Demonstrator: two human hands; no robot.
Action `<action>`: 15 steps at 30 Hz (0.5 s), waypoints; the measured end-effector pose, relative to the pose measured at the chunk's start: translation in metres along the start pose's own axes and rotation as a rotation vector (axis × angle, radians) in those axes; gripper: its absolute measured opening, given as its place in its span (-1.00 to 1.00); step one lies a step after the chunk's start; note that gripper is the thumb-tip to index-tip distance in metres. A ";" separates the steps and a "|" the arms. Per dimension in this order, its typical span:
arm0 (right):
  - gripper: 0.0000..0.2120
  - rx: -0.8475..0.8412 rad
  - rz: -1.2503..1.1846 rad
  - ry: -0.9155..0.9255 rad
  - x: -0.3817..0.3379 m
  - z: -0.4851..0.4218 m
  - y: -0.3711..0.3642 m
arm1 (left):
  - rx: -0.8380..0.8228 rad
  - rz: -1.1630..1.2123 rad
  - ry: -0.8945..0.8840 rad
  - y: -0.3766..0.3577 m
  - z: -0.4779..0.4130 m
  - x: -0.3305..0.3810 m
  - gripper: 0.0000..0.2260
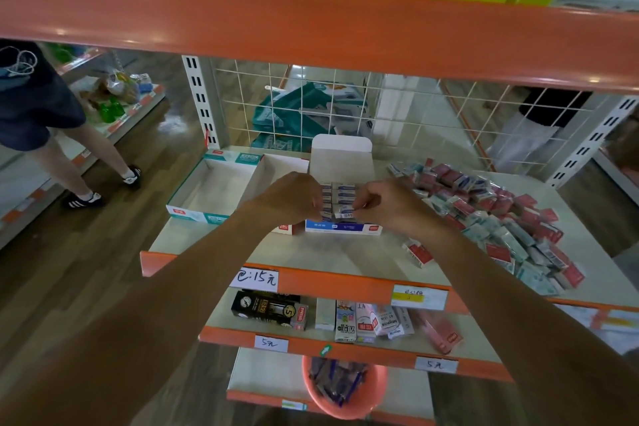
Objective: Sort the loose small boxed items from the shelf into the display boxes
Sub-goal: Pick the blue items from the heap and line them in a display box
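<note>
early days tbh. blue display box (342,227) few rows in. right hand (387,204) pinching small blue box (345,212) at its front row; left hand (294,199) curled against rows, can't tell if gripping. teal display box (197,216) empty. big loose pile (501,218) waiting on shelf (345,252).

Left hand (294,199) and right hand (389,204) mask most of their fingers (363,207) at the boxes (342,194), whose print is unreadably small; bystander (38,104) cropped at left.
</note>
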State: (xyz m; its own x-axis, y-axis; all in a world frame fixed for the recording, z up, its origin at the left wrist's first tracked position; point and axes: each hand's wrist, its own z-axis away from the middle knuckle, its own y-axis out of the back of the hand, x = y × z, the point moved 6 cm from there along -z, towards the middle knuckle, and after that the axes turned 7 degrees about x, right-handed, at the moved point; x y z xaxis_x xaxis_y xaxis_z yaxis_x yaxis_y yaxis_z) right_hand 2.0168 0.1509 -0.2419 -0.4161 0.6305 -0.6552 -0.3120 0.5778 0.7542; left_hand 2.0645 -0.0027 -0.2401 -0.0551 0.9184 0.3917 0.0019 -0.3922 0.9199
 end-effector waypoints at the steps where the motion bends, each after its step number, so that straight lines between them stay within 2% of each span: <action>1: -0.88 -0.007 0.003 0.003 0.000 0.000 0.000 | -0.001 -0.003 -0.004 0.000 0.000 0.001 -0.75; 15: -0.92 -0.021 0.100 0.046 -0.003 0.001 -0.004 | 0.050 -0.025 -0.049 0.001 -0.003 -0.001 -0.84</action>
State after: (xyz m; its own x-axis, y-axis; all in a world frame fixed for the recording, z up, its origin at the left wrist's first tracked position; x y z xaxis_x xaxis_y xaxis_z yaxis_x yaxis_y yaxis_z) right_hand 2.0202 0.1477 -0.2430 -0.4848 0.6599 -0.5741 -0.2849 0.5014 0.8170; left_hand 2.0617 -0.0045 -0.2402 -0.0070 0.9296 0.3684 0.0508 -0.3676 0.9286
